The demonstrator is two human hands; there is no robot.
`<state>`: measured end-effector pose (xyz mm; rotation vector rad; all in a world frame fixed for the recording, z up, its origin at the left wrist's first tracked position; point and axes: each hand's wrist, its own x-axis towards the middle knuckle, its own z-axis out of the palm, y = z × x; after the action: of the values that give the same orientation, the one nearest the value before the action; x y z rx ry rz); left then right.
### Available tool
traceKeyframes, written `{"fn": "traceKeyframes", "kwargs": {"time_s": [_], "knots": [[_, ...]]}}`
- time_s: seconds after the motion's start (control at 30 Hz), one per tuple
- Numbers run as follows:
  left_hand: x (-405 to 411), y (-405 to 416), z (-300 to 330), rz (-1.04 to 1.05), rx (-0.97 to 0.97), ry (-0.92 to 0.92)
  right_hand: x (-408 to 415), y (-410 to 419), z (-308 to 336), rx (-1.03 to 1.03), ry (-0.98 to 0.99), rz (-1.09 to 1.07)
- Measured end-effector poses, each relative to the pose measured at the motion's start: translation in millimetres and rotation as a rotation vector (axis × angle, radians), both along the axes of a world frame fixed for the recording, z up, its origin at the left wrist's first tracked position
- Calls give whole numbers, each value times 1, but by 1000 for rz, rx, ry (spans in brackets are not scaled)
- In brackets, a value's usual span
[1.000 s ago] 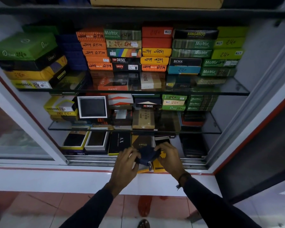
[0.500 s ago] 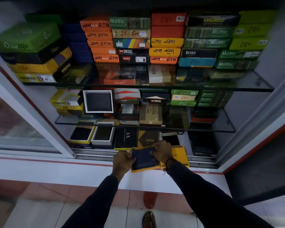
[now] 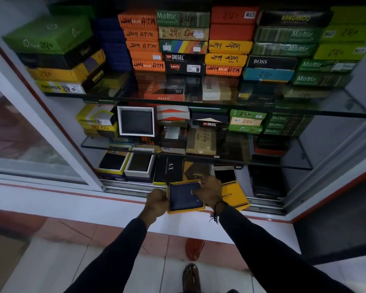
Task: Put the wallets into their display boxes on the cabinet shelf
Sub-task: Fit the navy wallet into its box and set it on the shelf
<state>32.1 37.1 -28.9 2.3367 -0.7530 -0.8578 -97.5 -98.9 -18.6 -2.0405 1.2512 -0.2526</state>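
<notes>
the wallet [image 3: 185, 197] under my fingers is dark navy, sitting in a yellow box [image 3: 186, 210]. beside it lies a yellow lid [image 3: 234, 196] with black lettering. my sleeves [image 3: 262, 246] are black. upper shelves carry orange boxes [image 3: 143, 42] with black handwriting, striped green boxes [image 3: 287, 34], and one teal box [image 3: 268, 75].

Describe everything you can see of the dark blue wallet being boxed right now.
The dark blue wallet is closed and lies flat, slightly tilted, inside a shallow yellow box whose rim frames it. Its surface looks like matte, finely textured leather. It sits at the front edge of the bottom shelf, beside a yellow Balisi lid. The left hand grips the box's left side; the right hand presses on the wallet's upper right corner.
</notes>
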Motion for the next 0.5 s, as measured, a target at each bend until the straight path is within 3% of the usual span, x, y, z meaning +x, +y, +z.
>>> {"fn": "traceKeyframes", "kwargs": {"time_s": [0.23,0.37,0.5], "knots": [[-4,1,102,-2,-275,-343,-20,8,88,-133,-500,-143],[4,-33,155,4,-434,-494,-11,-24,132,-258,-614,-206],[16,-86,172,58,-466,-519,17,-64,154,-145,-626,-329]]}}
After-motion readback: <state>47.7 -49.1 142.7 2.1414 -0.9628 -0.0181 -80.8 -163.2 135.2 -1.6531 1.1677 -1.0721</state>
